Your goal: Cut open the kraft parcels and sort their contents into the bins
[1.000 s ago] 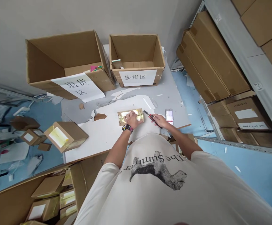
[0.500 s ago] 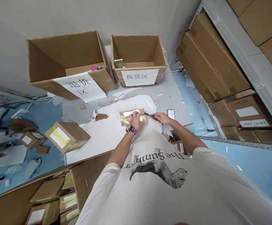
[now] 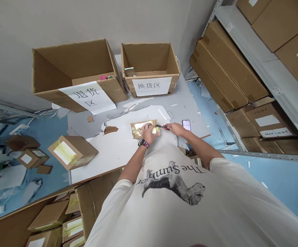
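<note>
A small taped cardboard box (image 3: 136, 126) with a white label lies flat on the white table. My left hand (image 3: 148, 133), wearing a dark patterned wristwatch, holds the box down from above, its fingers bent across the top and covering part of the label. In my right hand (image 3: 177, 129) is a red-and-black utility knife (image 3: 165, 127), fingers wrapped round its handle. The knife points left, and its tip is at the box's right end; whether the blade has entered the tape is too small to tell.
Two open cartons with paper signs, a large one (image 3: 51, 99) and a smaller one (image 3: 132, 84), stand at the back. A phone (image 3: 186, 125) lies right of my right hand. Left sits a taped carton (image 3: 83, 151). Shelving (image 3: 274, 65) with boxes rises on the right.
My right hand has shifted slightly left and up, bringing the knife tip further over the right end of the small box. My left hand stays on the box. The camera view has shifted a little.
</note>
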The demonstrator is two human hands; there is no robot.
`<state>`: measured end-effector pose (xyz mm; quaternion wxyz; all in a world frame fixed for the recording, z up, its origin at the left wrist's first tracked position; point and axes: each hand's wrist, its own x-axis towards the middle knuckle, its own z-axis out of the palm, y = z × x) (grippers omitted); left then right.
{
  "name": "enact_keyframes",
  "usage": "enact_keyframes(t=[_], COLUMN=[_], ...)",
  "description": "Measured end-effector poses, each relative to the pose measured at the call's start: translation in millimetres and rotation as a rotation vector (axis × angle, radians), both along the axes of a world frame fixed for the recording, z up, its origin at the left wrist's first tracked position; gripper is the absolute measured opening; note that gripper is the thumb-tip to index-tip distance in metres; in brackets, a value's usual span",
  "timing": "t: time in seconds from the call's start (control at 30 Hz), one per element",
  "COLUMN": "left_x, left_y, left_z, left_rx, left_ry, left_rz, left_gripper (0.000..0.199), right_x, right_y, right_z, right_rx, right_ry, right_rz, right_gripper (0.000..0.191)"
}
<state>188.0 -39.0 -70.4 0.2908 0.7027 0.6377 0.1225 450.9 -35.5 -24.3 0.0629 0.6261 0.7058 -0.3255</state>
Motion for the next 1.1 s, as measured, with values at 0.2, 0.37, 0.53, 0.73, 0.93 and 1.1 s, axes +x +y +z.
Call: enact_keyframes(t=[0.2,0.37,0.53,0.73,0.93,1.1], left_x=[3,3,0,16,27,23], left_y=[-8,-15,-5,5,-6,-11], left_z=[0.8,1.1,2.8,7.0,-0.2,-3.2], left_rx=[0.000,0.008,-0.024,-0.020,0.051,0.070], left_ry=[-0.002,0.009,0.002,0.066,0.057,0.012], left_rz=[0.027,0.031,0.020,0.043,0.066,0.058], left_gripper=[0.037,0.037,0.041,0.042,0.038,0.033], right_x=[3,3,-3,-8,-12,-8], right_y=[-11,-17,-23,-26,-22,-21], right_z=[7.1,9.3,1.3,-2.6,3.9,10.8], right_rx=[-0.029,-0.033,-0.007,0.004,0.003,-0.009], right_ry=[0.024,0.056,0.037,0.024,-0.031,-0.007], right_rz=[0.013,-0.002,-0.106,-0.170,-0.136,-0.073], right_gripper=[0.051,0.048,0.045,0.048,0.050,0.049])
